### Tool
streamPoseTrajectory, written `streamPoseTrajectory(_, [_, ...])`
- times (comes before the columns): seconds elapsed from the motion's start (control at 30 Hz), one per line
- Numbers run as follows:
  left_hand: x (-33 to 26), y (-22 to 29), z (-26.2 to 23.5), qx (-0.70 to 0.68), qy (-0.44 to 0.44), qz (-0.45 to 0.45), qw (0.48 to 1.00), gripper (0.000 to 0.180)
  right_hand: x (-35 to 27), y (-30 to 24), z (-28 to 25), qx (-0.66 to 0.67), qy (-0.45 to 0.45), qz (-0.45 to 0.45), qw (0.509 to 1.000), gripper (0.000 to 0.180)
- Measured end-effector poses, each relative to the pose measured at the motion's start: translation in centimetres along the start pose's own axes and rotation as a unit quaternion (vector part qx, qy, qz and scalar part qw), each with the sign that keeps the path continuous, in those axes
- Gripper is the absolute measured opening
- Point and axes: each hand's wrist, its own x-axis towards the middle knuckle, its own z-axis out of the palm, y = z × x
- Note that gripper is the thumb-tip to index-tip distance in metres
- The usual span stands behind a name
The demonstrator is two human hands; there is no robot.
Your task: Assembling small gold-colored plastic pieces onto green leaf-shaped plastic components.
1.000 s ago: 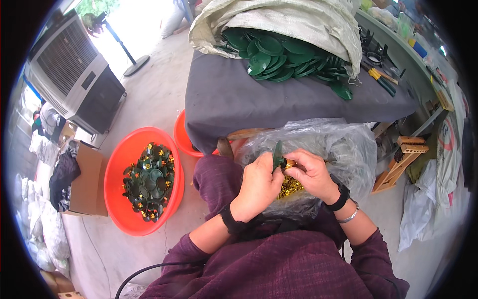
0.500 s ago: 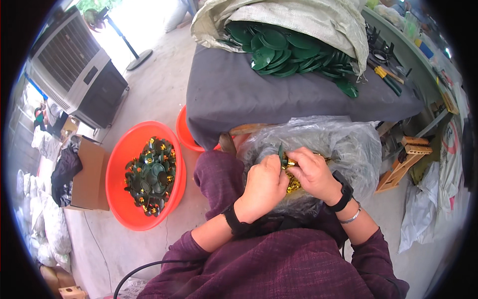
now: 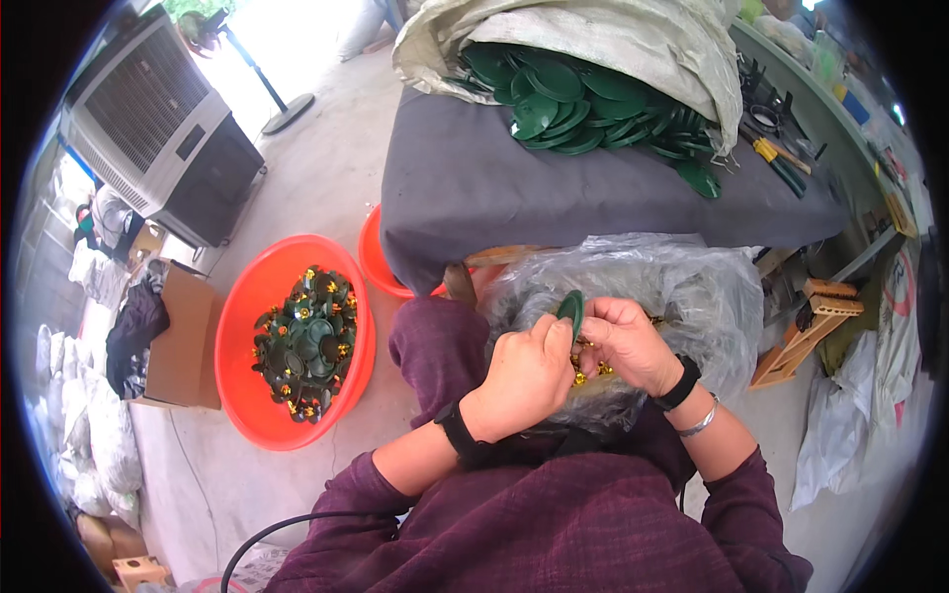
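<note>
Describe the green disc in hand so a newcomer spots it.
Start at the grey-covered table, then look nearer, to the clear plastic bag. Above it, the left hand holds the green disc beside the right hand. Unlike the heaped discs, it's held singly, on edge.

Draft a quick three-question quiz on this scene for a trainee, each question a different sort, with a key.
1. What does the left hand hold?
2. True or false: the large orange basin is on the person's right.
3. Which things spill from the white sack? (a) gold pieces (b) green discs (c) wooden blocks

Key:
1. A single green disc.
2. False; the large orange basin is on the left.
3. b
</note>
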Motion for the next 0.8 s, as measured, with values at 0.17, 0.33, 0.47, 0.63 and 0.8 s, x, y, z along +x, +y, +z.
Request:
streamPoseTrajectory(0.17, [-0.6, -1.0, 0.8, -0.031, 0.056, -0.089, 0.994, 0.019, 0.5, 0.0, 1.0, -0.028, 0.017, 0.005, 0.999, 0.029])
streamPoseTrajectory(0.33, [1.0, -3.0, -4.1, -0.038, 0.240, -0.135, 0.961, 0.008, -0.5, -0.3, -0.4, -0.104, 0.083, -0.051, 0.990, 0.040])
streamPoseTrajectory(0.47, [2.1, -9.6, -11.4, -0.080, 0.367, -0.259, 0.890, 0.016, -1.2, -0.9, -3.3, -0.142, 0.159, -0.099, 0.972, 0.035])
streamPoseTrajectory(0.63, [2.4, -21.6, -16.6, 0.313, 0.193, -0.324, 0.872, 0.032, 3.7, 2.5, -7.5, -0.605, 0.049, 0.034, 0.794, 0.034])
streamPoseTrajectory(0.8, [12.2, -13.7, -13.0, 0.250, 0.187, -0.131, 0.941, 0.043, 4.6, 7.3, -11.5, -0.739, -0.145, 0.096, 0.651, 0.061])
